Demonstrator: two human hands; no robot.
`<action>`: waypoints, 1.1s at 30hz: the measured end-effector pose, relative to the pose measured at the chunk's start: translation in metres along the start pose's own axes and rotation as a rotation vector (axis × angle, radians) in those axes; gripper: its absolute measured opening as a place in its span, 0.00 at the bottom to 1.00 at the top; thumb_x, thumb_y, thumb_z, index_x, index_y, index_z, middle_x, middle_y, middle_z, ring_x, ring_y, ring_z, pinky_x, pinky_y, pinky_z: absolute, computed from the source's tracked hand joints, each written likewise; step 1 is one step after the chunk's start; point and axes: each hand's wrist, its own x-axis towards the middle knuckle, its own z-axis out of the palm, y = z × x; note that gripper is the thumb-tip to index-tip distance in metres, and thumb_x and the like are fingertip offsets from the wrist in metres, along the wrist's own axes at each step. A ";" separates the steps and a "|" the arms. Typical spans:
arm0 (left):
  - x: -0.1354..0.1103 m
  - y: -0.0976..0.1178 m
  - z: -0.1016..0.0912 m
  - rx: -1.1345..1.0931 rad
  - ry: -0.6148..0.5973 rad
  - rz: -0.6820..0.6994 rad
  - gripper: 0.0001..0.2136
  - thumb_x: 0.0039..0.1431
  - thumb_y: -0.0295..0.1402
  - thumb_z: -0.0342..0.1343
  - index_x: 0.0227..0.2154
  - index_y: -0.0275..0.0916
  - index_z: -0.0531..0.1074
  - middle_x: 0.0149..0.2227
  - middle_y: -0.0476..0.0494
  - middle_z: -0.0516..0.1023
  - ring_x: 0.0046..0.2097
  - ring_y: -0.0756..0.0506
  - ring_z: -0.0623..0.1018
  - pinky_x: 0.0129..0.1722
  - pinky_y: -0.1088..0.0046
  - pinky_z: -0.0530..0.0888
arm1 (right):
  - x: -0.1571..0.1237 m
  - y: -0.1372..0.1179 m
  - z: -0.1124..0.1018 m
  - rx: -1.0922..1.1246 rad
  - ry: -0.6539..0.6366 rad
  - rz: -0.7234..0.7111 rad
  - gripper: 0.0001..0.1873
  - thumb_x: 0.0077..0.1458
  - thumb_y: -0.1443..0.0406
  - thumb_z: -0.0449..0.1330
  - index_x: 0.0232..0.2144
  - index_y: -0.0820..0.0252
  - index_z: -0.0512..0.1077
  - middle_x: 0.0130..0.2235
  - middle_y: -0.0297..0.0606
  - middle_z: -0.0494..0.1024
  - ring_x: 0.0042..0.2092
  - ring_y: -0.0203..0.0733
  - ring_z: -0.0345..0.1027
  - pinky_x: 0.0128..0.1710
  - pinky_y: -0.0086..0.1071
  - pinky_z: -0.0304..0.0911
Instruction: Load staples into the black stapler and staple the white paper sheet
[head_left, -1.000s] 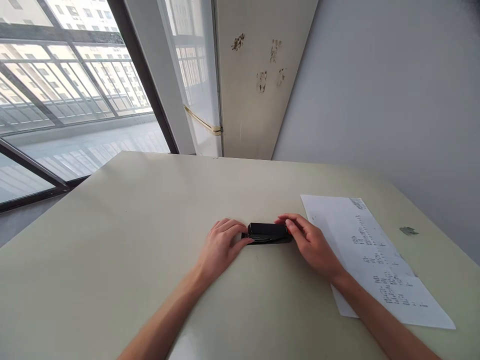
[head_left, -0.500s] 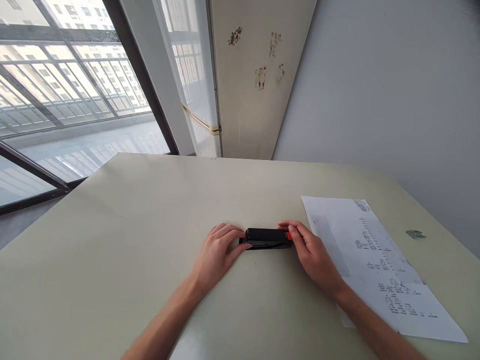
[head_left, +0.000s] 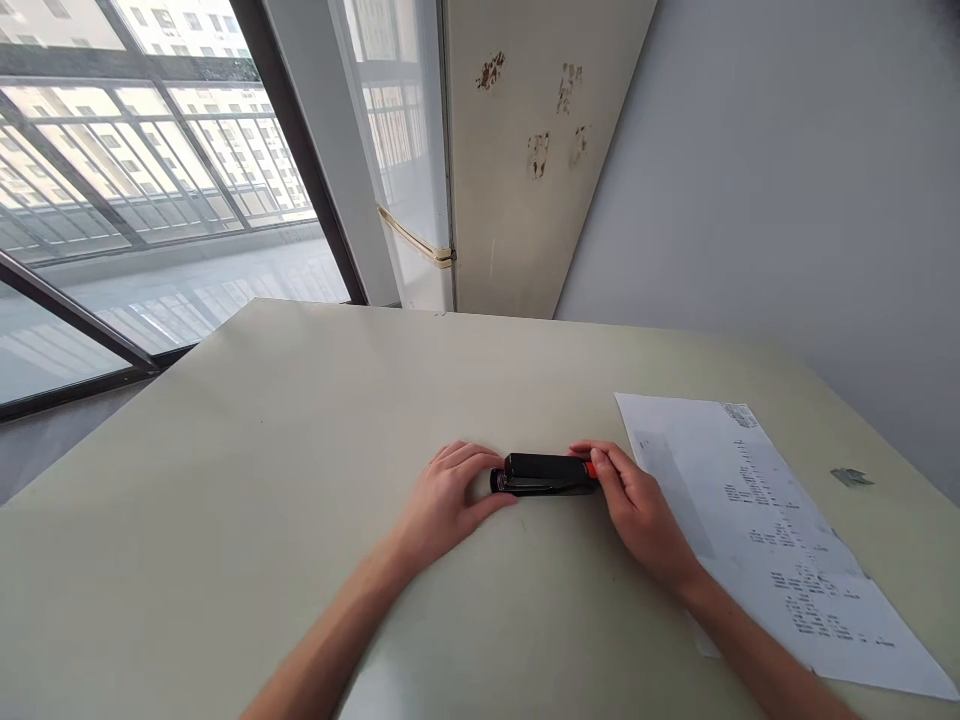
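A black stapler (head_left: 547, 467) with a red part at its right end lies lengthwise on the pale tabletop. My left hand (head_left: 455, 500) is curled around its left end, with the thumb along the near side and the fingers on the far side. The stapler's base sticks out a little past its upper arm there. My right hand (head_left: 634, 510) grips the right end, thumb on top beside the red part and fingers behind. Those right fingers are partly hidden by the stapler and the thumb.
Printed white paper sheets (head_left: 780, 540) lie under and beyond my right forearm. A small worn patch (head_left: 852, 477) marks the table (head_left: 300, 480) farther right. Beyond the table's far edge stand a cabinet-like panel (head_left: 517, 230), a grey wall (head_left: 787, 180) and a large window (head_left: 150, 200) at left.
The whole scene sits slightly farther right as the camera turned a little. My left thumb and fingers have loosened outward, so more of the stapler's left end shows. My right hand keeps its grip.
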 end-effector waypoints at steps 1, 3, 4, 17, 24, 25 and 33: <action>0.000 0.000 -0.003 -0.057 -0.016 -0.043 0.16 0.63 0.44 0.65 0.50 0.45 0.76 0.51 0.44 0.82 0.52 0.40 0.78 0.56 0.60 0.72 | 0.000 0.000 0.000 0.001 0.001 0.007 0.26 0.72 0.43 0.46 0.52 0.51 0.74 0.57 0.42 0.80 0.54 0.51 0.76 0.57 0.43 0.68; 0.000 0.001 -0.007 -0.207 -0.013 -0.149 0.21 0.64 0.47 0.64 0.56 0.45 0.73 0.55 0.42 0.80 0.55 0.39 0.78 0.58 0.60 0.71 | -0.001 0.000 0.000 0.001 0.007 0.023 0.26 0.72 0.44 0.46 0.51 0.51 0.74 0.58 0.42 0.79 0.55 0.51 0.76 0.57 0.44 0.68; 0.000 0.002 -0.009 -0.289 0.009 -0.205 0.21 0.66 0.48 0.61 0.57 0.45 0.72 0.56 0.41 0.80 0.56 0.40 0.78 0.58 0.60 0.72 | -0.002 0.000 0.000 0.001 0.011 0.027 0.26 0.72 0.44 0.46 0.51 0.51 0.75 0.58 0.42 0.79 0.55 0.51 0.75 0.57 0.44 0.68; 0.003 0.003 0.004 -0.591 0.521 -0.445 0.25 0.74 0.55 0.41 0.50 0.43 0.76 0.59 0.41 0.78 0.58 0.40 0.77 0.58 0.60 0.71 | -0.004 -0.006 0.001 -0.097 0.029 -0.014 0.28 0.71 0.44 0.46 0.49 0.54 0.76 0.47 0.42 0.83 0.46 0.50 0.75 0.48 0.38 0.68; 0.001 0.007 0.007 -0.578 0.493 -0.442 0.26 0.75 0.55 0.38 0.51 0.45 0.77 0.58 0.42 0.78 0.58 0.40 0.76 0.60 0.59 0.70 | -0.005 -0.003 0.000 -0.151 0.023 -0.029 0.27 0.72 0.45 0.45 0.50 0.52 0.76 0.34 0.35 0.79 0.37 0.46 0.71 0.39 0.34 0.65; 0.001 0.008 0.007 -0.573 0.488 -0.442 0.26 0.75 0.55 0.38 0.51 0.45 0.77 0.58 0.42 0.79 0.58 0.40 0.76 0.60 0.58 0.70 | -0.005 -0.003 0.000 -0.149 0.022 -0.029 0.27 0.72 0.45 0.45 0.50 0.52 0.76 0.34 0.35 0.78 0.38 0.47 0.72 0.39 0.34 0.65; 0.001 0.013 0.005 -0.599 0.563 -0.394 0.26 0.75 0.54 0.37 0.50 0.44 0.77 0.57 0.41 0.79 0.60 0.40 0.76 0.61 0.56 0.70 | -0.004 -0.004 0.000 -0.139 0.020 -0.017 0.27 0.72 0.44 0.45 0.50 0.51 0.76 0.40 0.37 0.82 0.44 0.49 0.75 0.44 0.35 0.66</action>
